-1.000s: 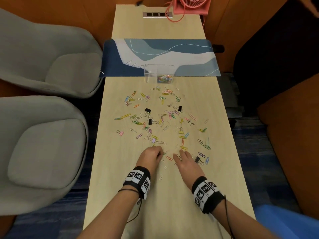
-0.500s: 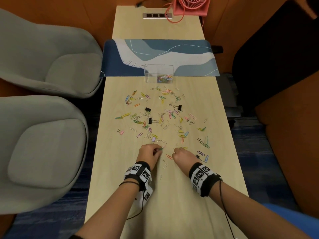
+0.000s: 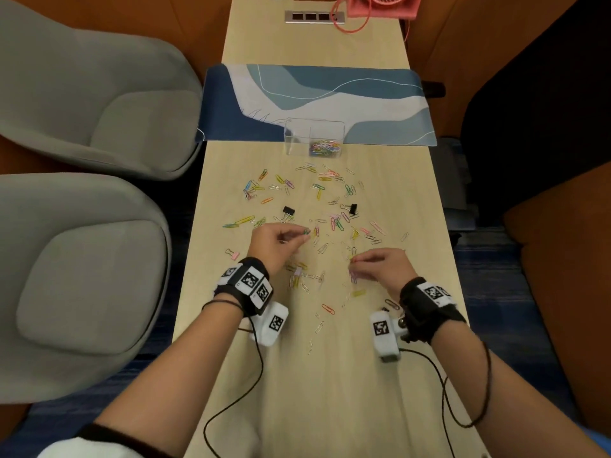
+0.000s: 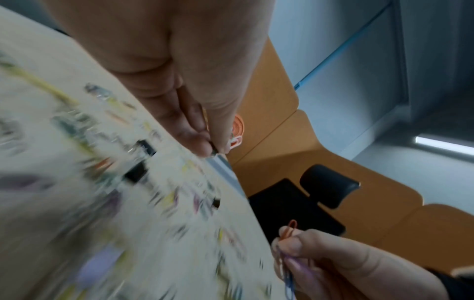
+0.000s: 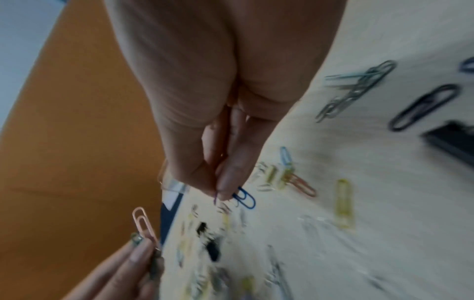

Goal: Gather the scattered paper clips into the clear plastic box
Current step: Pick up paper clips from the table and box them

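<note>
Hands [image 3: 281,241] pinch paper clips [image 3: 334,223] among black binder clips [image 3: 288,210].

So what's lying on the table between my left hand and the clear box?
Head view: between the left hand and the box lie scattered paper clips in many colours and a black binder clip, on the table.

A long, narrow wooden table [image 3: 330,391] carries everything. Coloured paper clips [image 3: 317,206] lie scattered across its middle, with a few black binder clips [image 3: 288,210] among them. Farther along, a clear plastic box [image 3: 297,140] (some clips already inside) sits at the near edge of a blue patterned mat [image 3: 314,94]. A pink fan [image 3: 383,4] stands at the far end.
</note>
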Demonstrator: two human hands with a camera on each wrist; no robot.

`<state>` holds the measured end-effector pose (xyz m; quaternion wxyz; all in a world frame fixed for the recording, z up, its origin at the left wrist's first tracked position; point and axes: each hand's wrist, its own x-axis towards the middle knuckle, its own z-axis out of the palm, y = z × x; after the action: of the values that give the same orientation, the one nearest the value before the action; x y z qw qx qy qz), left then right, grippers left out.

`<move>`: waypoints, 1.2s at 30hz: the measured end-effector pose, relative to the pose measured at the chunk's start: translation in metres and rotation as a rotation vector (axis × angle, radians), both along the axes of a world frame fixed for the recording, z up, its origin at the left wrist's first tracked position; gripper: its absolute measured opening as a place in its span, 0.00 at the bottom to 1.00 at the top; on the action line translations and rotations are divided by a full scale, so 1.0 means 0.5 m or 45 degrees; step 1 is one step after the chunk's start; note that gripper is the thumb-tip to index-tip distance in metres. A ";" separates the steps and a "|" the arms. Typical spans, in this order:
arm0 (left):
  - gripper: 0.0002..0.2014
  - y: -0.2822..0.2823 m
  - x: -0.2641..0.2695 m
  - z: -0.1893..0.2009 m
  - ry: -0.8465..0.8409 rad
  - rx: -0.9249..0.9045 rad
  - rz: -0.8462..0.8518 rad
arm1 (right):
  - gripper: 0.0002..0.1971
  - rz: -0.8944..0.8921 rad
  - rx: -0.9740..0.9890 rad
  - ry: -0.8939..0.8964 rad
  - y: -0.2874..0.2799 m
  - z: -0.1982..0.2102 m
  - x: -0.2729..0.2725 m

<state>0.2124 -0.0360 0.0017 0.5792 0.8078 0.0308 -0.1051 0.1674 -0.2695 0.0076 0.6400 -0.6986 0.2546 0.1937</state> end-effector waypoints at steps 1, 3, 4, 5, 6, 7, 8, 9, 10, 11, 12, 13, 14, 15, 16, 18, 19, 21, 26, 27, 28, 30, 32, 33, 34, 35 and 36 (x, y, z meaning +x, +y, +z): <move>0.09 -0.005 0.023 0.010 -0.014 -0.032 0.013 | 0.08 -0.073 0.115 0.001 -0.003 0.013 0.019; 0.09 -0.016 0.075 0.028 -0.060 -0.065 0.044 | 0.06 -0.160 0.288 -0.030 -0.009 0.044 0.066; 0.09 -0.022 0.104 0.036 -0.083 -0.075 0.053 | 0.05 -0.183 0.358 -0.051 -0.011 0.061 0.091; 0.09 -0.029 0.132 0.047 -0.109 -0.086 0.057 | 0.05 -0.211 0.422 -0.070 -0.015 0.074 0.118; 0.09 -0.035 0.163 0.057 -0.144 -0.092 0.062 | 0.05 -0.244 0.487 -0.092 -0.018 0.089 0.147; 0.09 -0.042 0.193 0.066 -0.187 -0.095 0.074 | 0.05 -0.282 0.541 -0.113 -0.021 0.101 0.177; 0.10 -0.048 0.223 0.075 -0.235 -0.094 0.087 | 0.05 -0.313 0.592 -0.136 -0.025 0.113 0.206; 0.10 -0.054 0.254 0.081 -0.280 -0.084 0.101 | 0.05 -0.334 0.640 -0.161 -0.029 0.122 0.238; 0.10 -0.058 0.277 0.088 -0.316 -0.071 0.114 | 0.05 -0.342 0.690 -0.186 -0.030 0.132 0.263; 0.10 -0.065 0.306 0.092 -0.340 -0.062 0.133 | 0.05 -0.345 0.726 -0.207 -0.033 0.135 0.293; 0.10 -0.071 0.332 0.093 -0.359 -0.062 0.155 | 0.06 -0.352 0.744 -0.221 -0.034 0.136 0.319; 0.10 -0.078 0.358 0.091 -0.377 -0.067 0.182 | 0.06 -0.369 0.746 -0.232 -0.033 0.133 0.341; 0.10 -0.083 0.380 0.088 -0.394 -0.072 0.204 | 0.06 -0.381 0.747 -0.239 -0.031 0.132 0.359; 0.09 -0.090 0.401 0.082 -0.406 -0.079 0.223 | 0.06 -0.391 0.745 -0.245 -0.028 0.128 0.374; 0.09 -0.096 0.419 0.075 -0.409 -0.090 0.235 | 0.06 -0.394 0.744 -0.249 -0.026 0.125 0.385; 0.09 -0.112 0.450 0.057 -0.396 -0.126 0.248 | 0.06 -0.407 0.753 -0.257 -0.022 0.116 0.403; 0.09 -0.121 0.462 0.047 -0.385 -0.140 0.248 | 0.05 -0.424 0.756 -0.259 -0.022 0.109 0.411; 0.09 -0.134 0.484 0.023 -0.371 -0.110 0.232 | 0.04 -0.481 0.769 -0.260 -0.026 0.092 0.428; 0.07 -0.147 0.511 -0.027 -0.377 0.078 0.029 | 0.12 -0.698 0.796 -0.317 -0.035 0.061 0.483; 0.07 -0.149 0.512 -0.034 -0.358 0.086 0.013 | 0.15 -0.726 0.774 -0.338 -0.032 0.057 0.494; 0.08 -0.149 0.512 -0.039 -0.335 0.082 0.009 | 0.17 -0.742 0.739 -0.356 -0.027 0.052 0.504; 0.10 -0.147 0.514 -0.047 -0.308 0.052 0.016 | 0.14 -0.718 0.598 -0.397 -0.013 0.041 0.526; 0.11 -0.142 0.518 -0.050 -0.316 0.037 0.027 | 0.09 -0.612 0.287 -0.487 0.001 0.028 0.546; 0.12 -0.139 0.520 -0.051 -0.327 0.041 0.032 | 0.08 -0.523 0.079 -0.556 0.007 0.021 0.556; 0.12 -0.136 0.521 -0.051 -0.344 0.050 0.042 | 0.07 -0.408 -0.133 -0.632 0.014 0.016 0.564; 0.12 -0.132 0.519 -0.052 -0.369 0.058 0.063 | 0.07 -0.280 -0.323 -0.707 0.021 0.012 0.572; 0.13 -0.126 0.515 -0.054 -0.409 0.073 0.094 | 0.06 -0.150 -0.475 -0.765 0.027 0.010 0.579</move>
<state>0.4700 -0.0991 -0.0252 0.5568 0.8288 -0.0294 0.0476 0.4568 -0.2559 0.0124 0.5579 -0.8132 0.1258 -0.1076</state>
